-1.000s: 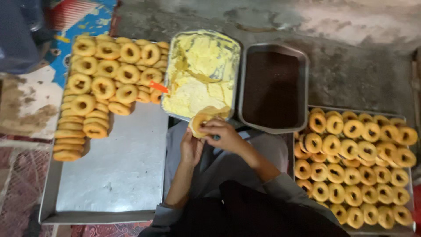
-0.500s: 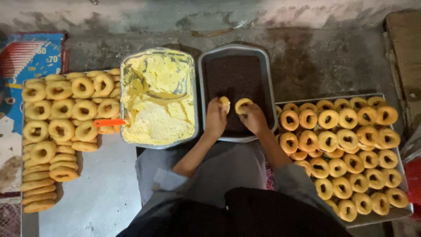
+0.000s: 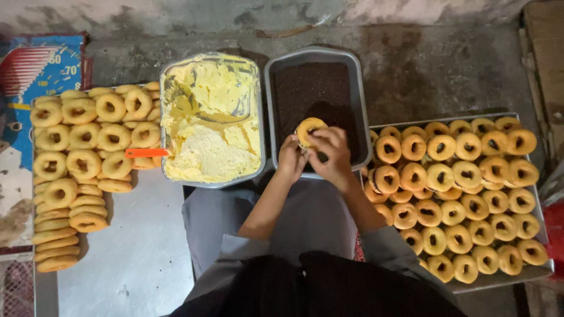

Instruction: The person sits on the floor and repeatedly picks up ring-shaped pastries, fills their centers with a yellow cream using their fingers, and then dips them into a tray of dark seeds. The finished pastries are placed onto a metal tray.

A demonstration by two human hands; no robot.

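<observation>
Holding one golden ring-shaped doughnut [image 3: 309, 130] over the grey metal pan of dark brown sprinkles [image 3: 317, 88], both hands, left hand [image 3: 291, 159] and right hand [image 3: 332, 154], pinch it with their fingers, seemingly mid-dip, wanting a gentle press next.

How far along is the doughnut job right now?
Done: the right tray is nearly full of rings. In hand: the left hand and right hand hold one doughnut over the pan of dark sprinkles. Left: the doughnuts on the left tray.

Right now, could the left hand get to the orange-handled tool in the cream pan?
Probably yes, once freed. The left hand helps hold a doughnut over the dark pan. The orange handle sticks out past the cream pan, with nothing between.
</observation>
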